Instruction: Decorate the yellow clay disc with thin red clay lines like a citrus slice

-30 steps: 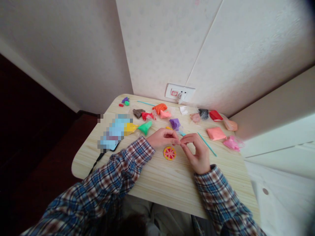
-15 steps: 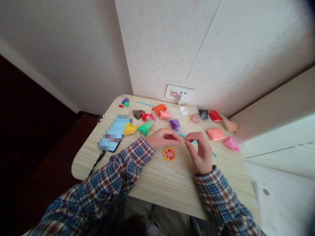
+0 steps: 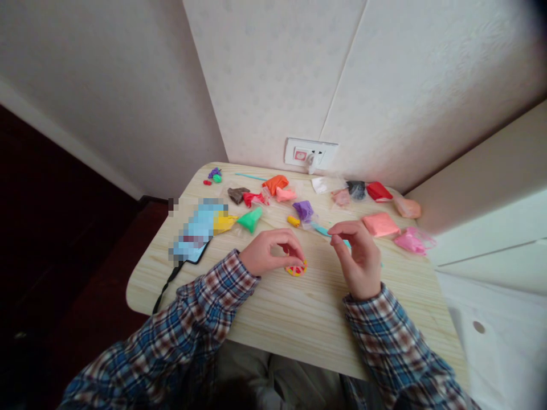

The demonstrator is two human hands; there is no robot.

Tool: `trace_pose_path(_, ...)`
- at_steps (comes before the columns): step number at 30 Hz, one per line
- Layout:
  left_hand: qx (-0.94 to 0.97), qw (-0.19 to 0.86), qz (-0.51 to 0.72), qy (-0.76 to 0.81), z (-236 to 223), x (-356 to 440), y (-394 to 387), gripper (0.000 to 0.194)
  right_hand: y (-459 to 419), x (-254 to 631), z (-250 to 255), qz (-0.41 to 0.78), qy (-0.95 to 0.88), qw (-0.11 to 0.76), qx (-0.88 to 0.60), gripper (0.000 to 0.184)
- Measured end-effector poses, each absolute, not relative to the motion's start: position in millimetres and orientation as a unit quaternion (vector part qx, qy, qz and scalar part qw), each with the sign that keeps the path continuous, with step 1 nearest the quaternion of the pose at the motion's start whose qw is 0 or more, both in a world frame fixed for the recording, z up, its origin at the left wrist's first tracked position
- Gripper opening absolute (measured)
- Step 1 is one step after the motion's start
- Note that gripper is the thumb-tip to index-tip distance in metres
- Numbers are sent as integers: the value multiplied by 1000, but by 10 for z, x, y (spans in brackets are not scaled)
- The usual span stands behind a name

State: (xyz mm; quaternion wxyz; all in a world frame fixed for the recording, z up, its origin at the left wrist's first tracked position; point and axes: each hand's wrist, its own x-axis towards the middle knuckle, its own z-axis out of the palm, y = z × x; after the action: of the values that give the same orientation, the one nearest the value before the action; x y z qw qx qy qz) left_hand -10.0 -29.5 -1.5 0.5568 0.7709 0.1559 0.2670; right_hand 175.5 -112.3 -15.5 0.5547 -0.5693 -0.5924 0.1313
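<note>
A small round clay disc [image 3: 296, 271], red and pink inside a yellow rim, lies on the wooden table [image 3: 273, 319]. My left hand [image 3: 273, 251] is over its upper left part, thumb and fingertips pinched together. Whatever is between those fingertips, if anything, is too small to make out. To the right, my right hand [image 3: 358, 257] is raised, with thumb and index finger also closed in a pinch; its contents cannot be made out. Behind it a light blue stick-like tool [image 3: 320, 229] is partly hidden. A small yellow clay piece [image 3: 293, 221] rests beyond my left hand.
Bags of coloured clay stand about, including green [image 3: 250, 220], purple [image 3: 303, 210], orange [image 3: 276, 184] and salmon [image 3: 380, 224]. A pixelated phone [image 3: 199, 230] with a black strap [image 3: 166, 287] is on the left. Small clay shapes [image 3: 215, 173] sit at the back left. A wall socket [image 3: 311, 154] is behind.
My left hand has come down and nearer, now partly covering the disc. My right hand has moved right, widening the gap between them. The yellow clay piece has come into fuller view.
</note>
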Motion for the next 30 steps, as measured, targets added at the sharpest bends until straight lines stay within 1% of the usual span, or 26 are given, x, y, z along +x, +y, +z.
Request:
trace_pose_path(6, 750, 583, 283, 135, 24, -99, -329, 12, -1214, 1661, -36, 130, -673, 515, -515, 11)
trace_pose_path(11, 706, 637, 279, 133, 51, -118, -347, 22, -1276, 1605, 26, 122, -696, 505, -496, 18)
trace_pose_path(15, 631, 705, 285, 152, 85, -110, -395, 29, -1286, 1591, 50, 125, -695, 499, -502, 20)
trace_pose_path(18, 563, 767, 257, 167, 105, -93, -428, 27, -1288, 1574, 74, 138, -684, 507, -506, 20)
trace_pose_path(21, 516, 807, 218, 187, 104, -77, -435, 25, -1290, 1551, 96, 148, -678, 508, -511, 20)
trace_pose_path(25, 489, 821, 182, 231, 81, -60, -407, 23, -1291, 1523, 110, 146, -683, 491, -520, 20)
trace_pose_path(30, 483, 820, 158, 264, 69, -50, -383, 27, -1291, 1501, 115, 127, -685, 469, -543, 18)
